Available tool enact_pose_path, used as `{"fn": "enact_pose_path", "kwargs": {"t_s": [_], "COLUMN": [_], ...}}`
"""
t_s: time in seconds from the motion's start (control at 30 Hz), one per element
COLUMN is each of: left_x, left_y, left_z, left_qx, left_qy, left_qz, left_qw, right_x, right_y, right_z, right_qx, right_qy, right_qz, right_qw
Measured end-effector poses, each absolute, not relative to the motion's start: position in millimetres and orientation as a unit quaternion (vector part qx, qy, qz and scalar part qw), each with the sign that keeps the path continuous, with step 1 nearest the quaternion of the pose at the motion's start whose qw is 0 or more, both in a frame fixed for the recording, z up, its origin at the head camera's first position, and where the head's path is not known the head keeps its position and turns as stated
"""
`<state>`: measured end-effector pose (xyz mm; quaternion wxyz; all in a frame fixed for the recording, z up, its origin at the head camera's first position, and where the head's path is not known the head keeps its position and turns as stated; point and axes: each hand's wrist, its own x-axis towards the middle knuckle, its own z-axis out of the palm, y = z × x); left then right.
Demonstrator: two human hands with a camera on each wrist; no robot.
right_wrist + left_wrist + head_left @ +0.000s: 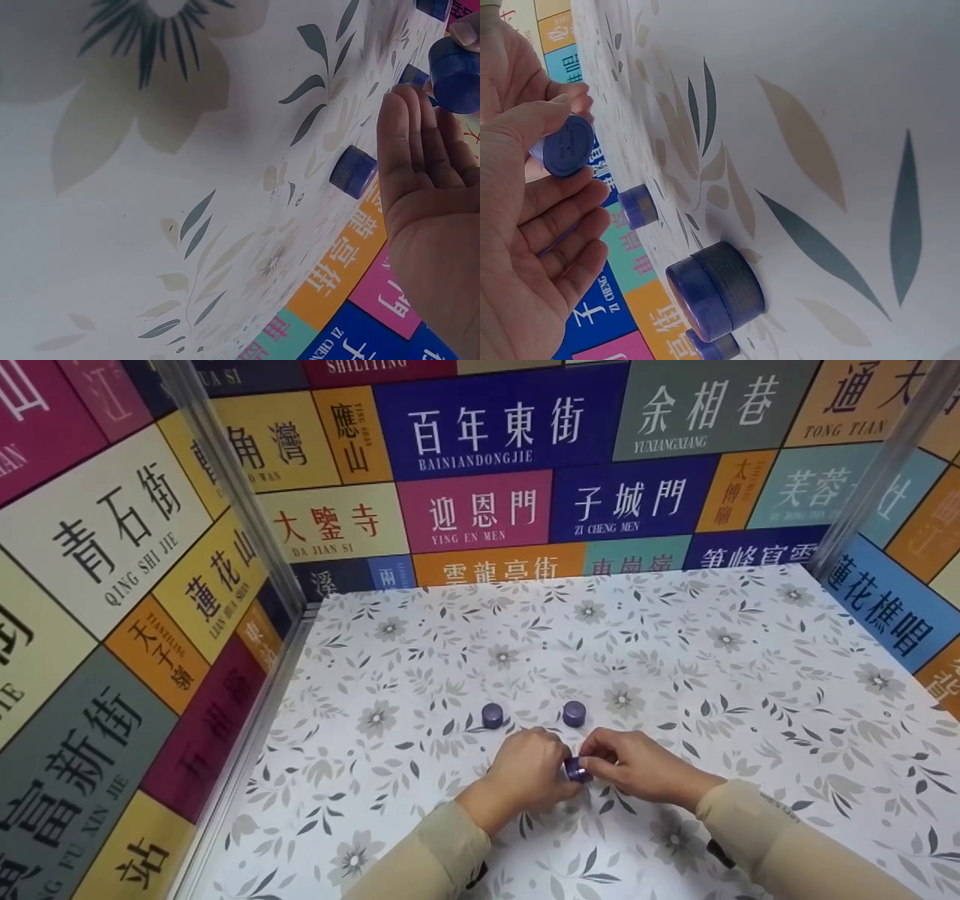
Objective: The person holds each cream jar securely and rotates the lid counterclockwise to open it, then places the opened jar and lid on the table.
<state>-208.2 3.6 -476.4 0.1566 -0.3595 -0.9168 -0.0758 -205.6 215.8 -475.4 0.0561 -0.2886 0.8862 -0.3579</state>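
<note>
Between my two hands is a small purple jar [577, 769], tipped so that its flat end shows in the left wrist view. My left hand [527, 769] pinches it at the side with the thumb, the other fingers spread below. From the right, my right hand [637, 765] holds the same jar between thumb and forefinger; its remaining fingers look extended in the right wrist view. Just beyond the hands, two similar jars stand apart, a left jar [492, 715] and a right jar [574, 713]. Another jar [716, 291] stands near the left hand, hidden in the head view.
A white tabletop [465, 622] with grey leaves and flowers spreads under the hands. Behind it rises a wall of coloured sign panels [499, 420], and more panels [112, 540] line the left side. A metal frame post [240, 472] stands at the back left corner.
</note>
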Motion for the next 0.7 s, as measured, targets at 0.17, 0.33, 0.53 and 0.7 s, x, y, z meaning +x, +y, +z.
{"fn": "enact_pose_path", "kwargs": {"t_s": [0.17, 0.33, 0.53, 0.7], "left_x": [-208.7, -209.0, -208.0, -208.2], "left_y": [4.4, 4.8, 4.7, 5.2], "left_z": [-473.8, -473.9, -474.9, -475.3], "left_qx": [-0.355, -0.358, -0.363, -0.363], "left_qy": [-0.922, -0.922, -0.917, -0.918], "left_qz": [-0.065, -0.068, -0.075, -0.071], "left_qw": [0.139, 0.135, 0.144, 0.143], "right_x": [-205.7, -205.7, -205.0, -205.1], "right_y": [215.4, 215.5, 216.7, 217.8], "right_z": [-475.2, -474.3, -473.1, -473.2], "right_qx": [-0.287, -0.292, -0.303, -0.301], "right_qy": [0.880, 0.874, 0.869, 0.874], "right_qz": [-0.373, -0.381, -0.385, -0.376], "right_qw": [0.066, 0.074, 0.072, 0.060]}}
